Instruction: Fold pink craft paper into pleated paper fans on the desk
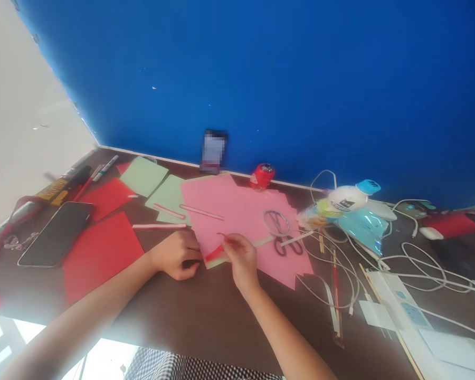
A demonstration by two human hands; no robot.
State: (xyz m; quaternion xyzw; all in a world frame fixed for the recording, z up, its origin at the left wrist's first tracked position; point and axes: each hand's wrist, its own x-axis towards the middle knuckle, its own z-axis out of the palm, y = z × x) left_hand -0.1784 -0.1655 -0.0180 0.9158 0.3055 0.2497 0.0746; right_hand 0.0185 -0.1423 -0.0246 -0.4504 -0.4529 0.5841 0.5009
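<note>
My right hand [242, 259] pinches a thin red paper strip [214, 254] over the near edge of the pink paper sheets [217, 198]. To its left, my left hand [178, 255] rests by the sheets' edge with its fingers curled in; whether anything is inside them is hidden. Narrow red-and-white strips [158, 226] lie beyond my left hand, some on the pink paper. Scissors with dark handles [280, 246] and a ring-shaped roll of tape [276, 222] lie on the pink sheets, right of my right hand.
Red sheets [103, 253], green sheets [144, 175] and a dark phone [57, 235] lie left. Another phone [214, 151] leans on the blue wall [261, 79] near a red jar [262, 177]. A white bottle [346, 198], tangled cables [352, 274] and a power strip [409, 311] occupy the right.
</note>
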